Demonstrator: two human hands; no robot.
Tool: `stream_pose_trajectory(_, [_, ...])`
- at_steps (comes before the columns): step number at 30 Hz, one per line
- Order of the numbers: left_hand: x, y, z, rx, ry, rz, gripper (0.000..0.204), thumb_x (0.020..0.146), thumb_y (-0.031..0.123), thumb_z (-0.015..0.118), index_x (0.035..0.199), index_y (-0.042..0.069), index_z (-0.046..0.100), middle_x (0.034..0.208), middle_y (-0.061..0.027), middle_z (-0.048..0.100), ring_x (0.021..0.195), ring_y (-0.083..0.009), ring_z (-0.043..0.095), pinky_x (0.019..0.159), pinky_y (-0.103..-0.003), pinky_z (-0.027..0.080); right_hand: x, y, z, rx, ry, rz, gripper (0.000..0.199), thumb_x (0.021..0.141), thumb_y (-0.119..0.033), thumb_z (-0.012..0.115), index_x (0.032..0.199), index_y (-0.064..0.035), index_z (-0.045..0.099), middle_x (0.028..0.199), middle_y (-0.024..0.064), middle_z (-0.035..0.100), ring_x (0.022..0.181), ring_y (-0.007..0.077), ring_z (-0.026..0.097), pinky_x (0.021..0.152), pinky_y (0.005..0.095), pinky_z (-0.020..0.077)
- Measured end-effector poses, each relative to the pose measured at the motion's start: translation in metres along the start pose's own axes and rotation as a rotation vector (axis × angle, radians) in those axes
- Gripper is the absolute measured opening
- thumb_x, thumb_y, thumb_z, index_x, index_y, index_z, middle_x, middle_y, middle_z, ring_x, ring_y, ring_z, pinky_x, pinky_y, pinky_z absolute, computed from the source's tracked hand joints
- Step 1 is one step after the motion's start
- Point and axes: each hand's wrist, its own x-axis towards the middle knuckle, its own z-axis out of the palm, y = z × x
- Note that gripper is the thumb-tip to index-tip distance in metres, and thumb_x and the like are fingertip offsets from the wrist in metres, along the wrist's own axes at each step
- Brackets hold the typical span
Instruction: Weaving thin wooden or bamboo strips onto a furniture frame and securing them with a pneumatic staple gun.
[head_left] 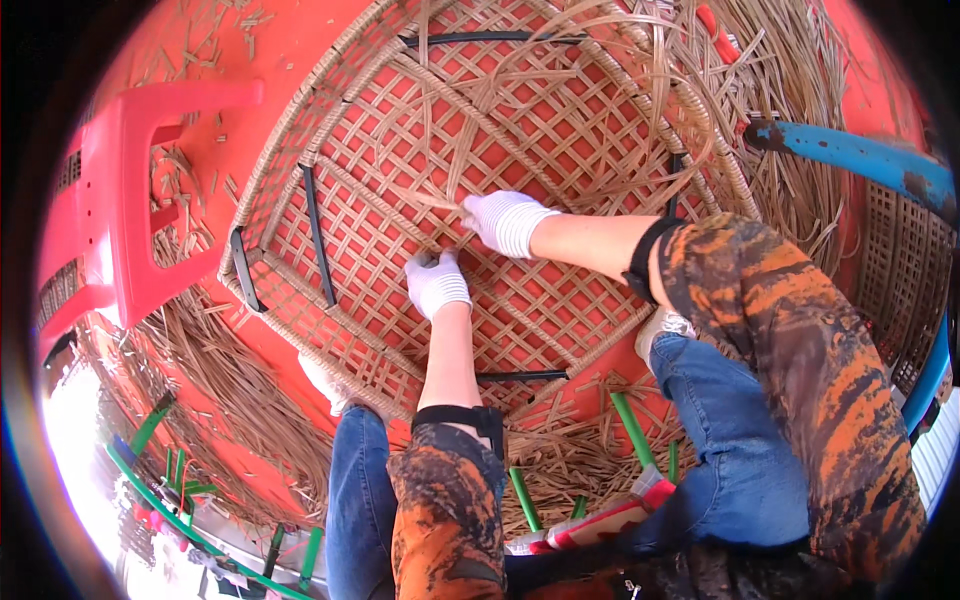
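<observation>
Tan lattice-patt. basket — red floor, wht grey-striped gloves, blk-&-orange mottled sleeves — blue jeans

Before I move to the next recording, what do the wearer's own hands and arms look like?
The left hand and right hand wear white gloves with finely striped cuffs. Above bare forearms, black bands edge loose sleeves patterned in orange, brown and black.

no readable text or numbers
</observation>
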Motion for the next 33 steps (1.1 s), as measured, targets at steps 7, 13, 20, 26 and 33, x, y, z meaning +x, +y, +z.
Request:
stream_pose_trajectory(7, [0.014, -0.006, 0.006, -0.024, 0.025, 0.032, 0.025, 0.079, 0.015, 0.065, 0.098, 0.001, 0.062, 0.085, -0.0167, 0.067, 0.078, -0.0315, 0.065, 0.076, -0.04, 0.052, 0.001, -0.012, 0.04, -0.166, -0.07, -0.001, 0.028, 0.093, -0.025, 0.049, 0.111, -0.0077, 0.061, 0.102, 0.019, 0.068, 0.098, 0.0345, 0.065, 0.083, 0.0457, 0.0517])
stream_pose_trajectory(13, [0.013, -0.045, -0.015, -0.96, -0.494, -0.076, 0.018, 0.082, 0.004, 0.06, 0.099, 0.001, 0.062, 0.079, -0.0012, 0.061, 0.062, -0.0058, 0.052, 0.053, -0.017, 0.038, -0.003, -0.017, 0.061, -0.298, -0.285, -0.137, 0.027, 0.089, -0.02, 0.051, 0.11, -0.0114, 0.066, 0.105, 0.0158, 0.069, 0.098, 0.0332, 0.066, 0.083, 0.0433, 0.0528])
stream_pose_trajectory(20, [0.002, -0.052, 0.0, -0.974, -0.301, -0.455, 0.017, 0.092, 0.021, 0.063, 0.102, 0.008, 0.06, 0.084, -0.0019, 0.06, 0.072, -0.0174, 0.056, 0.065, -0.03, 0.047, 0.005, -0.014, 0.058, -0.35, -0.425, -0.261, 0.031, 0.082, -0.015, 0.057, 0.111, -0.0115, 0.067, 0.107, 0.014, 0.068, 0.102, 0.0324, 0.065, 0.084, 0.0431, 0.0517])
stream_pose_trajectory(26, [0.013, -0.068, 0.013, -1.116, -0.437, -0.589, 0.025, 0.095, 0.027, 0.058, 0.112, 0.009, 0.058, 0.091, -0.0058, 0.061, 0.085, -0.0215, 0.058, 0.075, -0.038, 0.048, 0.005, -0.018, 0.06, -0.381, -0.511, -0.203, 0.036, 0.078, -0.015, 0.064, 0.113, -0.0103, 0.064, 0.103, 0.0144, 0.068, 0.099, 0.03, 0.066, 0.082, 0.0425, 0.0518])
stream_pose_trajectory(33, [0.011, -0.069, -0.065, -1.031, -0.132, -0.106, 0.028, 0.088, 0.026, 0.06, 0.097, -0.001, 0.06, 0.072, -0.0097, 0.059, 0.074, -0.0222, 0.059, 0.071, -0.036, 0.044, -0.02, -0.029, 0.019, -0.588, 0.093, -0.346, 0.024, 0.082, -0.015, 0.062, 0.102, -0.0032, 0.068, 0.106, 0.0178, 0.067, 0.099, 0.0313, 0.066, 0.083, 0.0416, 0.0541])
